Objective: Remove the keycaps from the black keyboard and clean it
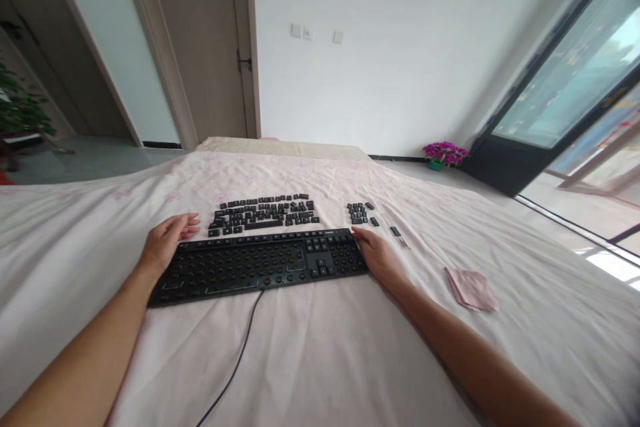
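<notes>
A black keyboard with most keycaps removed lies on a pale pink sheet, its cable trailing toward me. My left hand rests at its left end, fingers stretched out and lying flat on the sheet. My right hand rests against the right end, fingers extended along the keyboard's edge. Just behind the keyboard, loose black keycaps are laid out in rows. A smaller group of keycaps sits to the right.
A folded pink cloth lies on the sheet at right, and a small dark tool near the right keycaps. A pot of purple flowers stands by a glass door. A wooden door is at back left.
</notes>
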`<state>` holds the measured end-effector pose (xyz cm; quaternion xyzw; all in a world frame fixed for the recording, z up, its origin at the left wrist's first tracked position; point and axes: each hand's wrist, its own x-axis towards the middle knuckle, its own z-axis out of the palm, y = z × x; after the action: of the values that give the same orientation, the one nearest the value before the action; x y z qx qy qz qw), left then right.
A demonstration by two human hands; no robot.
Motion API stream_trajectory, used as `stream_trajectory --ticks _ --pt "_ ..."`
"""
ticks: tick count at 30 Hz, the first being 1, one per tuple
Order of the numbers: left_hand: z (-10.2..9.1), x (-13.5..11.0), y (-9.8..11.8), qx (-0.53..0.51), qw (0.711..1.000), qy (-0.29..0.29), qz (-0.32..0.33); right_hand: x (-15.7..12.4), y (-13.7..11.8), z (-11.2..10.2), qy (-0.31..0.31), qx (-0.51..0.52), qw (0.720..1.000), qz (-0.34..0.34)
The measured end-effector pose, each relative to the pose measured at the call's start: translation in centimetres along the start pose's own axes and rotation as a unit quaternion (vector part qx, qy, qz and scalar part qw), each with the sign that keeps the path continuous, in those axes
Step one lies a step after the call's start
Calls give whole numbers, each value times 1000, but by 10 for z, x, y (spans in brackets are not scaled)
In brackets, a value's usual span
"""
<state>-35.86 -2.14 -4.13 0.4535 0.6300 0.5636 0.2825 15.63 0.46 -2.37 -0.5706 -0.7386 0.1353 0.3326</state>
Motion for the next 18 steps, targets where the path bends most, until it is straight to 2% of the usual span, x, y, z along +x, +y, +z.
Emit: stream_trajectory --ticks 5,13,18 --pt "2 0 4 -6 1000 5 6 -1 -3 3 3 -86 996 -35" --pt "4 -1 8 -14 1000 10 4 -4 -9 0 3 -129 990 -50" --pt "4 -2 8 -19 999 -12 25 -7 -11 -3 -12 -136 989 -59"
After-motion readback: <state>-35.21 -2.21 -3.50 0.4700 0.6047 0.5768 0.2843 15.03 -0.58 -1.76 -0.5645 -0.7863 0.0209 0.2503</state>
